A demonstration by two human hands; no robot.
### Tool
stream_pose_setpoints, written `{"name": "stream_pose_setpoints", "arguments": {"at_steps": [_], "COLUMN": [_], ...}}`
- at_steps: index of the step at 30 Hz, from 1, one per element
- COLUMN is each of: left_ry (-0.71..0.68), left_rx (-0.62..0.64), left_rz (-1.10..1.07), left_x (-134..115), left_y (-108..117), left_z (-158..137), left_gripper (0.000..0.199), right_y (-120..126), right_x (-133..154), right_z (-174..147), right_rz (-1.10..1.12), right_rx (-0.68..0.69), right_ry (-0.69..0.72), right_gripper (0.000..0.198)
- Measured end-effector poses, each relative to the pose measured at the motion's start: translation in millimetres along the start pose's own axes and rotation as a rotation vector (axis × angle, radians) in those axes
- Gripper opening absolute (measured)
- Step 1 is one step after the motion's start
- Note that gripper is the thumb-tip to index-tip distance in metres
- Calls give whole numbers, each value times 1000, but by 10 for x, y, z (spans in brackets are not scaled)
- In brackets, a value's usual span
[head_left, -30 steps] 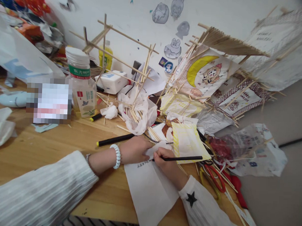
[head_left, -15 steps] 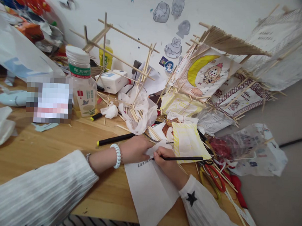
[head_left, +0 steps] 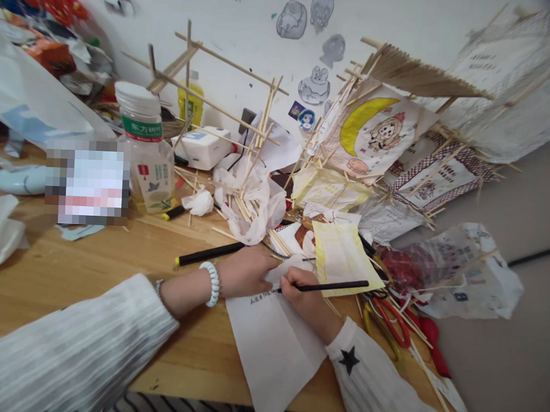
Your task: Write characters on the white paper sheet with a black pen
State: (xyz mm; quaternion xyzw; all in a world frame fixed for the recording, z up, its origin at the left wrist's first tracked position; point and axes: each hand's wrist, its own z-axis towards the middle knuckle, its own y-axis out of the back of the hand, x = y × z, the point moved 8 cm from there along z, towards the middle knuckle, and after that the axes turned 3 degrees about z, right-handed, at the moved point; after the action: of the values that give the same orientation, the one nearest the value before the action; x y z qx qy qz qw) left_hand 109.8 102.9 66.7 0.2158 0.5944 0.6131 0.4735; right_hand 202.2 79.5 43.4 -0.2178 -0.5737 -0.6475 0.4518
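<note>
A sheet of white paper (head_left: 278,352) lies on the wooden table, its lower corner reaching past the front edge. Small dark writing runs across its upper part. My right hand (head_left: 298,292) pinches a slim black pen (head_left: 335,287), its tip on the paper beside the writing. Across the paper's upper left side lies my left hand (head_left: 247,271), palm down, holding nothing, its fingertips close to the pen tip. A thick black marker (head_left: 209,254) lies just behind my left wrist, which wears a pale coiled band (head_left: 211,284).
A bottle (head_left: 146,152) stands back left near a white box (head_left: 203,147). Behind my hands are a crumpled plastic bag (head_left: 252,199), a wooden stick frame (head_left: 231,61) and decorated paper lanterns (head_left: 369,131). Scissors (head_left: 391,320) and loose sticks lie right, by the table's edge.
The view has shifted very slightly. Both hands stay in nearly the same place on the paper, with the pen still in my right hand.
</note>
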Motion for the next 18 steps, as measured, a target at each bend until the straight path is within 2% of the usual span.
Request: {"name": "stream_pose_setpoints", "arguments": {"at_steps": [18], "left_ry": [-29], "left_rx": [-16], "left_rz": [-42], "left_x": [11], "left_y": [-18], "left_z": [2], "left_gripper": [16], "right_y": [10], "right_x": [43], "right_z": [17], "right_rz": [22], "right_rx": [-15], "right_ry": [-7], "right_gripper": [32]}}
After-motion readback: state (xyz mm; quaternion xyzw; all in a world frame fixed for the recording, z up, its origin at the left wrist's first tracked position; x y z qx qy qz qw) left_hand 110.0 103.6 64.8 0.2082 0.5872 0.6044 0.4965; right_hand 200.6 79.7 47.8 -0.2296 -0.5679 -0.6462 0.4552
